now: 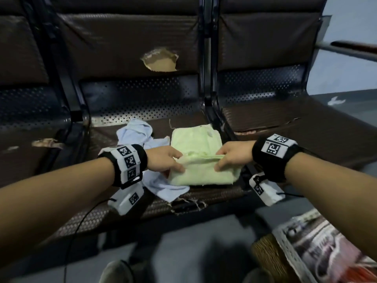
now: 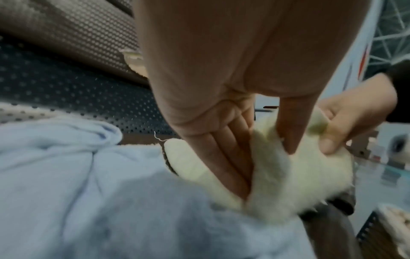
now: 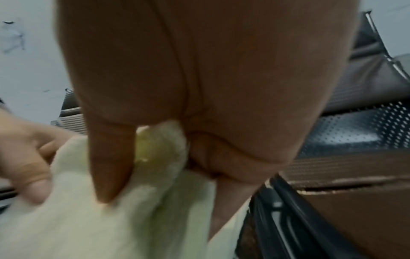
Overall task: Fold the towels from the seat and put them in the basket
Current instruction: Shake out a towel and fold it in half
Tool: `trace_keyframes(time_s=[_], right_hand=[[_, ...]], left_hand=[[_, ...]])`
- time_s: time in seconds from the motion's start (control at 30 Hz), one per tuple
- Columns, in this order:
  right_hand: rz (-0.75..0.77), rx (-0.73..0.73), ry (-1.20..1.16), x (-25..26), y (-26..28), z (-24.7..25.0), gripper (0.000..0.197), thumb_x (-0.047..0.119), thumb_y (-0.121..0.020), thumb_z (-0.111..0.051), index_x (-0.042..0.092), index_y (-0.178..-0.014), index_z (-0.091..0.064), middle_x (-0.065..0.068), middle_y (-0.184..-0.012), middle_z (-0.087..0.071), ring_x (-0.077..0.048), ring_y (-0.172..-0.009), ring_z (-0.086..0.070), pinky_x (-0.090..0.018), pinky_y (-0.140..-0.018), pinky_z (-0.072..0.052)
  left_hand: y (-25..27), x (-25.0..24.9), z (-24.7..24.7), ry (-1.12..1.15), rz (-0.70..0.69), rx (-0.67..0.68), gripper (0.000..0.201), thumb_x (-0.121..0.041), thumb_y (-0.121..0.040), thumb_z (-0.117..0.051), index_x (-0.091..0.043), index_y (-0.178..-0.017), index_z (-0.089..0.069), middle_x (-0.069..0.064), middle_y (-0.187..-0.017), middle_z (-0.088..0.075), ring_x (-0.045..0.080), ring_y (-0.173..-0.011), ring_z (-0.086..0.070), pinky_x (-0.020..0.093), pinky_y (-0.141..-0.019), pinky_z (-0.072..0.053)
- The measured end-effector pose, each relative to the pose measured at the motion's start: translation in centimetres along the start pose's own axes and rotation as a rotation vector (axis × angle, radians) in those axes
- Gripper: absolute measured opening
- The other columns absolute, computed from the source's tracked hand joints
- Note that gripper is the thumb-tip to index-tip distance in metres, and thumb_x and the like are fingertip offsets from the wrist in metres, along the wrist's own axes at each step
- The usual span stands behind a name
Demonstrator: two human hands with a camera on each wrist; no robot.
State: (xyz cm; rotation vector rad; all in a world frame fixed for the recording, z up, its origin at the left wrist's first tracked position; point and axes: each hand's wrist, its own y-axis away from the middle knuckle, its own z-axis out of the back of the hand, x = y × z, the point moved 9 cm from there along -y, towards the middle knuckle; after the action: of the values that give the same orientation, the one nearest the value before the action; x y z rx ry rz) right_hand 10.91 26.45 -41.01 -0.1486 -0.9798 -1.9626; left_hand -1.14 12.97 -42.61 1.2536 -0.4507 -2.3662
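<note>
Spanning the view, the dark brown perforated metal bench [image 1: 142,205] carries both towels, while the white lattice basket [image 1: 289,248] sits on the floor at lower right. The crumpled pale blue towel [image 1: 138,133] lies unfolded beside the pale green terry towel [image 1: 195,139], which looks partly folded. The left hand [image 1: 163,160] and right hand [image 1: 234,154] each pinch its doubled near edge; basketing remains.

I count two towels on my seat: one green towel [image 1: 195,139] and one blue towel [image 1: 136,132]. Two hands are in view, my left hand [image 1: 165,160] and my right hand [image 1: 234,154]. One basket [image 1: 318,252] sits at lower right. I see three seats [image 1: 204,199] in the row.
</note>
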Motion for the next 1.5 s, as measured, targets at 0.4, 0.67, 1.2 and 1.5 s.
trace_keyframes(time_s=[0.4, 0.67, 1.2, 1.5], right_hand=[[0.041, -0.574, -0.517, -2.3, -4.8, 6.0, 0.031, 0.023, -0.081, -0.080, 0.008, -0.108, -0.075, -0.005, -0.104, -0.076, -0.022, -0.096, -0.073, -0.042, -0.095, -0.057], [0.071, -0.764, -0.144, -0.4, -6.1, 7.2, 0.051, 0.030, -0.086, -0.070, 0.022, -0.133, -0.053, -0.001, -0.122, -0.062, -0.020, -0.113, -0.060, -0.033, -0.095, -0.049], [0.210, -0.436, 0.233, -0.6, -4.4, 0.4, 0.028, 0.024, -0.098, -0.047, 0.016, -0.119, -0.063, -0.008, -0.110, -0.069, -0.032, -0.109, -0.062, -0.033, -0.084, -0.046], [0.154, -0.483, -0.225, -3.5, -2.0, 2.6, 0.024, 0.033, -0.095, -0.060, 0.018, -0.077, -0.064, 0.001, -0.076, -0.067, -0.017, -0.074, -0.062, -0.033, -0.066, -0.045]], left_hand=[[-4.0, 1.6, 5.9, 0.380, 0.092, -0.443, 0.006, -0.013, -0.084, -0.068, -0.013, -0.090, -0.066, 0.010, -0.095, -0.067, 0.024, -0.085, -0.063, 0.036, -0.075, -0.056], [-6.9, 4.2, 7.4, 0.105, 0.277, -0.604, 0.009, -0.023, -0.086, -0.065, -0.018, -0.085, -0.058, 0.004, -0.090, -0.062, 0.024, -0.086, -0.062, 0.032, -0.071, -0.050], [-4.0, 2.2, 0.3, -0.436, -0.063, -0.299, 0.080, -0.037, -0.080, -0.080, -0.018, -0.147, -0.041, 0.004, -0.143, -0.051, 0.024, -0.130, -0.048, 0.029, -0.105, -0.036], [-1.7, 2.2, 3.4, 0.018, -0.066, -0.501, 0.030, -0.037, -0.096, -0.061, -0.010, -0.111, -0.061, 0.007, -0.109, -0.069, 0.025, -0.101, -0.064, 0.043, -0.093, -0.050]])
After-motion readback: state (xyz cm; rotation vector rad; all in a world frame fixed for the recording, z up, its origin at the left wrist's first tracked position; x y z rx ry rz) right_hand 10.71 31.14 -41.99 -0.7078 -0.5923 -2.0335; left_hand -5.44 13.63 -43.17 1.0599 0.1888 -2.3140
